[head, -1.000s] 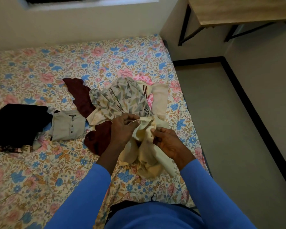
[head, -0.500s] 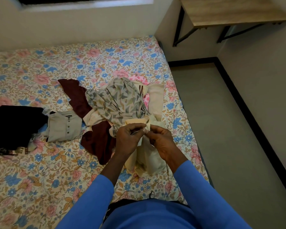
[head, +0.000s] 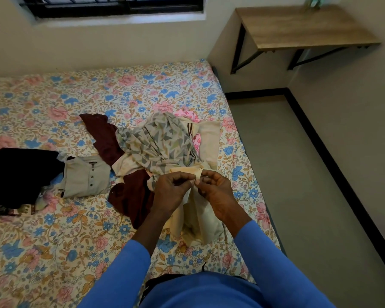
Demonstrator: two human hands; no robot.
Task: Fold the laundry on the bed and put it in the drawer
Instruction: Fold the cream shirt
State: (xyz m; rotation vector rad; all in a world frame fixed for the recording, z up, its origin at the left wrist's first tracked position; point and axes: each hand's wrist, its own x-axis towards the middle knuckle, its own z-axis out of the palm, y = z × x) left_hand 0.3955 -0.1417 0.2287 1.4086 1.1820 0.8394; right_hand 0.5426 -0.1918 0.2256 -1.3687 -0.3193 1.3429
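A cream garment (head: pixel 198 221) hangs bunched above the near right part of the bed (head: pixel 53 252). My left hand (head: pixel 172 192) and my right hand (head: pixel 217 194) pinch its top edge close together, fingertips almost touching. Behind them lies a loose pile: a grey triangle-patterned cloth (head: pixel 162 143), a maroon garment (head: pixel 129 194), a pink piece (head: pixel 187 114) and a beige piece (head: pixel 209 138). Further left are a folded grey buttoned shirt (head: pixel 87 176) and a folded black garment (head: pixel 20 174). No drawer is in view.
The bed's floral sheet runs to the wall under a barred window (head: pixel 116 5). A grey floor strip (head: pixel 298 185) lies right of the bed. A wooden wall-mounted table (head: pixel 302 25) stands in the far right corner.
My hands have come together from a spread grip and lifted the cream garment's edge higher, so more of it hangs off the bed. The view has tilted up, showing the window.
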